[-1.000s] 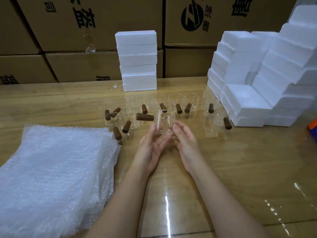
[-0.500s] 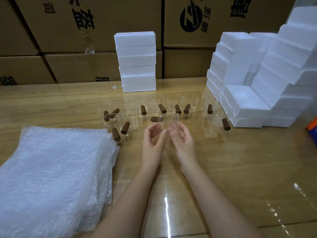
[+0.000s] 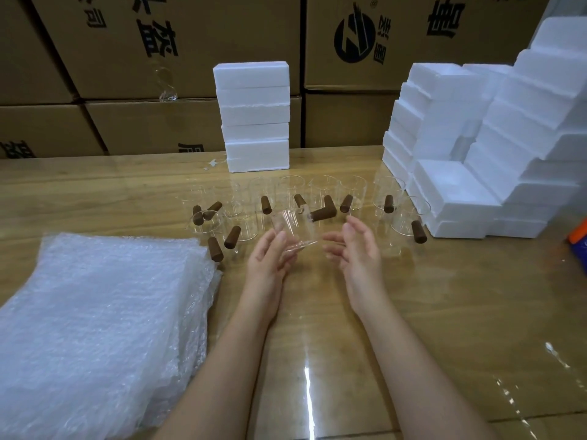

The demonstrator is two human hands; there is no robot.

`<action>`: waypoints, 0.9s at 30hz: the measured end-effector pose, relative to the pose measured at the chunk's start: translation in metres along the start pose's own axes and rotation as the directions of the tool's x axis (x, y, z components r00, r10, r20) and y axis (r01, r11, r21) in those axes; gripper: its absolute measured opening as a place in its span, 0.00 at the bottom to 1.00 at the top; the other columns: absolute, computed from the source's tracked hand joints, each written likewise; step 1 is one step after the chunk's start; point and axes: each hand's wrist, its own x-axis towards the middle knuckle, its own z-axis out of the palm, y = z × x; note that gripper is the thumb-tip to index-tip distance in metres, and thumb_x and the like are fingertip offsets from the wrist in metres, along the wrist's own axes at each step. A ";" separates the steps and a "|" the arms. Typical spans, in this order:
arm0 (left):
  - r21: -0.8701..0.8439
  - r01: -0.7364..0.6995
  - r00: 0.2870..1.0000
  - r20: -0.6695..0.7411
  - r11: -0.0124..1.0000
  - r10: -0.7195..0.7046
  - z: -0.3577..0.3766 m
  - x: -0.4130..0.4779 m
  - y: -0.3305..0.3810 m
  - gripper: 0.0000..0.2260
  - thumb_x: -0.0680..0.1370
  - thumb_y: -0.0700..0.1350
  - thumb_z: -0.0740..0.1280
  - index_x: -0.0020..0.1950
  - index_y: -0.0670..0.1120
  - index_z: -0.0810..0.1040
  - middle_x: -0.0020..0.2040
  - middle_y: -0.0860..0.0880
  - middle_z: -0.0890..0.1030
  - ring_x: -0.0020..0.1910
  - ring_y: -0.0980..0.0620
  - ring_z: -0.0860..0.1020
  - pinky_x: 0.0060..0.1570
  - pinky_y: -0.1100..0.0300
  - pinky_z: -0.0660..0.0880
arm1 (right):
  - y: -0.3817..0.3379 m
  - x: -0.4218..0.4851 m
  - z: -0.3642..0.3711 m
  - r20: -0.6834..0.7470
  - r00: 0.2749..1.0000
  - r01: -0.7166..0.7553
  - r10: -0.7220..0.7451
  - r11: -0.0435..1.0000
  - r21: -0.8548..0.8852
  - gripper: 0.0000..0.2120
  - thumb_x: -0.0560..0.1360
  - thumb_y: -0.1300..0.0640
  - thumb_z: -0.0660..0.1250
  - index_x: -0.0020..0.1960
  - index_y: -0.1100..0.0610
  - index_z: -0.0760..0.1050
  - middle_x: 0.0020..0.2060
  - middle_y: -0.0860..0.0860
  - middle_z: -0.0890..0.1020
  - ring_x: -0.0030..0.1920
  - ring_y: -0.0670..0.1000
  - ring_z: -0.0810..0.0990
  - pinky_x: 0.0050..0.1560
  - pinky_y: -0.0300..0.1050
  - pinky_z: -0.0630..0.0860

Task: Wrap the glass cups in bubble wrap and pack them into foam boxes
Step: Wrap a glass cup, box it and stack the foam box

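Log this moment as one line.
cup: raised, tilted | left hand: holds cup | right hand: open, beside cup | bubble wrap: stacked, untouched

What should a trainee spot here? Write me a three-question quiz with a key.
1. True or false: the cup in hand is already wrapped.
2. Which hand grips that cup? A) left B) right C) neither
3. Fill in: the bubble wrap is stacked on the person's ___ side.
Key: 1 false, it is bare glass. 2 A, the left hand; the right hand is open beside it. 3 left.
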 end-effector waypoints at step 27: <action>0.808 0.397 0.902 -0.431 -0.436 0.023 -0.041 -0.048 0.164 0.23 0.72 0.65 0.66 0.53 0.47 0.73 0.44 0.50 0.75 0.47 0.48 0.75 0.41 0.57 0.71 | 0.007 0.015 -0.038 0.088 0.995 0.001 0.052 0.856 -0.517 0.06 0.81 0.58 0.57 0.47 0.53 0.71 0.32 0.51 0.77 0.29 0.42 0.74 0.32 0.32 0.72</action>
